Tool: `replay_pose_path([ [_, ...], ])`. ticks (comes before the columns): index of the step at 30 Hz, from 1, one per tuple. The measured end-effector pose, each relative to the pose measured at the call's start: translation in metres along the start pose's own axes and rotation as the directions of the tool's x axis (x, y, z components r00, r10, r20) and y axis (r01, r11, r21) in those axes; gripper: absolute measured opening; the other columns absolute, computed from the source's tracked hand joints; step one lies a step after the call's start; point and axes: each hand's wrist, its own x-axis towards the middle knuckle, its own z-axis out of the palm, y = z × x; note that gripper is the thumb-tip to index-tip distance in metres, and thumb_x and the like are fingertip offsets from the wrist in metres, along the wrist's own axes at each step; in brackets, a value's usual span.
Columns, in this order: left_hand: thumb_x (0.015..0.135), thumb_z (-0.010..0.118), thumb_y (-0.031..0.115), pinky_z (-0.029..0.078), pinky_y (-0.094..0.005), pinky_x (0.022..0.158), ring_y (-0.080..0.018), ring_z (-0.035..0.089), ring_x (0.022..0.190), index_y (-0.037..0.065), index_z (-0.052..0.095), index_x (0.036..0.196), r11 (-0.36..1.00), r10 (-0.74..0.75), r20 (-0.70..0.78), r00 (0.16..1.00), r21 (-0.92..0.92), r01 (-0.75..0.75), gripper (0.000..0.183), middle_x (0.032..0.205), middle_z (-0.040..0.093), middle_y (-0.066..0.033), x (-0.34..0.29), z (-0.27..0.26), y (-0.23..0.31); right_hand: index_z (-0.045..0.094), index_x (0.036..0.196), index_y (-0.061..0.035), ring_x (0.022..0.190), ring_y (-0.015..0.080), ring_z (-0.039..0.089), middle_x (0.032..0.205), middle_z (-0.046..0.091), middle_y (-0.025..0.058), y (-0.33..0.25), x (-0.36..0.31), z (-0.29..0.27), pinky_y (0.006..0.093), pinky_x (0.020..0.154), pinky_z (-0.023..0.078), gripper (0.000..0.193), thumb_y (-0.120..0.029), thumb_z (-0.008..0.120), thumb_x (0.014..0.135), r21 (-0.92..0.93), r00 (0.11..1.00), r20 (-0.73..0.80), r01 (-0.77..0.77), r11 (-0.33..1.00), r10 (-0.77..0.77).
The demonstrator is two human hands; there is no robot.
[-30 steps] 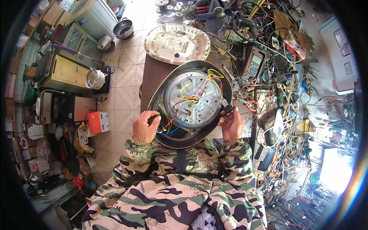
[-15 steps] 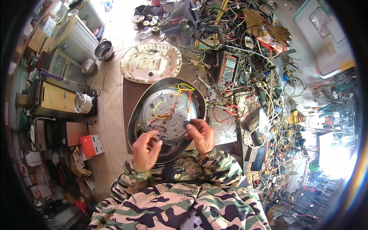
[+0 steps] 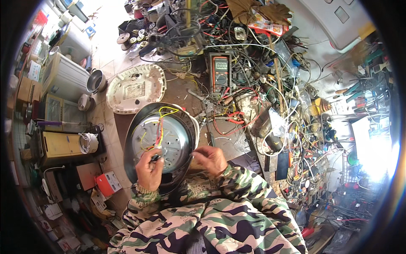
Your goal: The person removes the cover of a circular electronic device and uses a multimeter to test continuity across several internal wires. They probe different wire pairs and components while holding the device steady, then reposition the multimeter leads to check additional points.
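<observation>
Left hand (image 3: 150, 171) pinches a small dark part (image 3: 156, 158) below red and yellow wires (image 3: 160, 130), dark-rimmed round metal housing (image 3: 179, 137) beneath it, right hand (image 3: 211, 161), earlier over the housing, now at its right rim, fingers narrowed, any grip unclear

Head-worn fisheye, facing down, apparently fairly near

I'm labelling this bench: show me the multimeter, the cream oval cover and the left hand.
Multimeter (image 3: 220, 73), head view: its front face.
Cream oval cover (image 3: 136, 89), head view: its middle.
Left hand (image 3: 149, 172), head view: its back.
</observation>
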Motion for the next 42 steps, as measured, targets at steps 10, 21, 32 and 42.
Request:
replay_pose_path([
  [10, 0.096, 0.063, 0.007, 0.043, -0.0209, 0.064, -0.0023, 0.051, 0.074, 0.000, 0.060, 0.118, 0.999, 0.011, 0.010, 1.000, 0.041, -0.011, 0.023, 0.102, 0.061, -0.0018, -0.004, 0.015, 0.018, 0.072, 0.095, 0.0034, 0.067, 0.0206, 0.070, 0.072, 0.071, 0.0141, 0.100, 0.020, -0.144, 0.0349, 0.061, 0.053, 0.025, -0.019, 0.071, 0.084, -0.241, 0.881, -0.445, -0.291, 0.926, 0.161],
  [21, 0.090, 0.065, 0.000, 0.045, -0.0187, 0.062, -0.0026, 0.054, 0.072, -0.002, 0.062, 0.114, 1.000, -0.005, -0.048, 0.999, 0.017, 0.006, 0.024, 0.101, 0.065, -0.0033, -0.003, 0.036, 0.032, 0.074, 0.095, -0.0005, 0.079, 0.0365, 0.072, 0.082, 0.072, 0.0217, 0.034, 0.160, -0.157, 0.0424, 0.072, 0.055, 0.027, -0.025, 0.071, 0.083, -0.500, 0.836, -0.486, -0.027, 0.866, -0.254],
  [32, 0.086, 0.068, 0.001, 0.051, -0.0273, 0.080, -0.0136, 0.064, 0.089, -0.001, 0.067, 0.110, 0.996, -0.067, -0.185, 0.981, 0.054, 0.078, 0.025, 0.100, 0.068, -0.0084, -0.002, 0.041, 0.026, 0.070, 0.095, 0.0031, 0.073, 0.0313, 0.067, 0.088, 0.070, 0.0191, -0.022, 0.286, -0.156, 0.0509, 0.067, 0.056, 0.064, -0.060, 0.071, 0.083, -0.409, 0.701, -0.614, -0.676, 0.613, 0.362],
  [42, 0.085, 0.069, 0.001, 0.052, -0.0284, 0.078, -0.0171, 0.066, 0.087, 0.000, 0.067, 0.110, 0.994, -0.047, -0.167, 0.985, 0.094, 0.064, 0.025, 0.099, 0.068, -0.0105, 0.003, 0.046, 0.026, 0.065, 0.112, -0.0018, 0.093, 0.0383, 0.071, 0.097, 0.071, 0.0226, -0.001, 0.282, -0.140, 0.0500, 0.073, 0.057, 0.041, -0.030, 0.073, 0.085, -0.558, 0.749, -0.662, -0.482, 0.676, -0.012],
])
